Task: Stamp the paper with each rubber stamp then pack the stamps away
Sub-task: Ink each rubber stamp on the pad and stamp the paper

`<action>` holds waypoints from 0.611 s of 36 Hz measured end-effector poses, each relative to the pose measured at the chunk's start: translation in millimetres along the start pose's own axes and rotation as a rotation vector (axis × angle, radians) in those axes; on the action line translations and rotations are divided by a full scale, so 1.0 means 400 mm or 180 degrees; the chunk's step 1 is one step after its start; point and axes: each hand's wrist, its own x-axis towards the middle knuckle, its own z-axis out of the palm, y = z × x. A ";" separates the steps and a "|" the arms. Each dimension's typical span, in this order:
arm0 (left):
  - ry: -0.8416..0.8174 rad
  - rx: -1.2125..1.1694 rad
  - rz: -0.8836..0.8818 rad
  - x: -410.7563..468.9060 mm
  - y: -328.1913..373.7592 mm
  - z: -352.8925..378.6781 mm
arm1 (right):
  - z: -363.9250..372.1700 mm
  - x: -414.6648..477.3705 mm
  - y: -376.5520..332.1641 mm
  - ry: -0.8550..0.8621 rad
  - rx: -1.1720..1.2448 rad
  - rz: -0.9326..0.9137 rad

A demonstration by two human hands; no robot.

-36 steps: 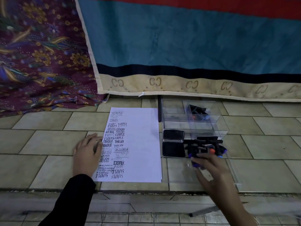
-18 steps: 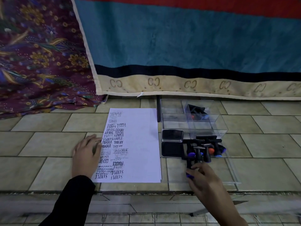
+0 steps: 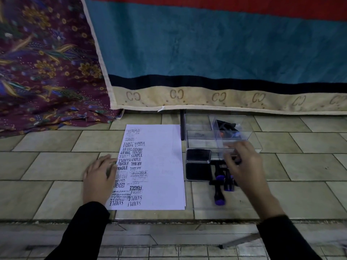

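Note:
A white paper (image 3: pixel 161 166) lies on the tiled ledge, its left half covered in black stamp prints. My left hand (image 3: pixel 99 177) rests flat on the paper's left edge. To the right of the paper, several black stamps with purple ends (image 3: pixel 228 182) lie in a pile on a clear flat lid (image 3: pixel 202 199). One stamp (image 3: pixel 218 196) lies apart, nearer to me. My right hand (image 3: pixel 244 169) is blurred over the pile, fingers bent down at its far side; I cannot tell whether it holds one. An open ink pad (image 3: pixel 197 171) sits beside the pile, its lid (image 3: pixel 198 155) behind it.
A clear compartment box (image 3: pixel 199 136) stands behind the ink pad, with a few stamps (image 3: pixel 225 126) in its far right cell. A thin black rod (image 3: pixel 181 126) lies between paper and box. A blue blanket (image 3: pixel 206 53) and patterned cloth (image 3: pixel 47 62) hang behind. The ledge edge (image 3: pixel 169 220) drops off near me.
My right hand drew one purple-ended stamp toward me, left it lying on the clear lid, and moved back up over the pile. My left hand stayed on the paper.

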 end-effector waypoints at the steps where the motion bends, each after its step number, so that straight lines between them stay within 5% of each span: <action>1: -0.0003 0.0000 -0.0009 0.000 0.000 0.000 | 0.003 0.038 0.010 0.0055 -0.0013 0.0052; 6: -0.0019 -0.0011 -0.0011 -0.001 0.001 0.000 | 0.041 0.200 0.088 0.0034 -0.0160 0.0555; 15: -0.0004 -0.0015 -0.0026 0.003 -0.004 0.004 | 0.103 0.336 0.152 -0.0928 -0.1255 0.1517; 22: 0.0080 -0.0065 0.0009 0.006 -0.010 0.009 | 0.099 0.367 0.148 -0.1155 -0.1162 0.1839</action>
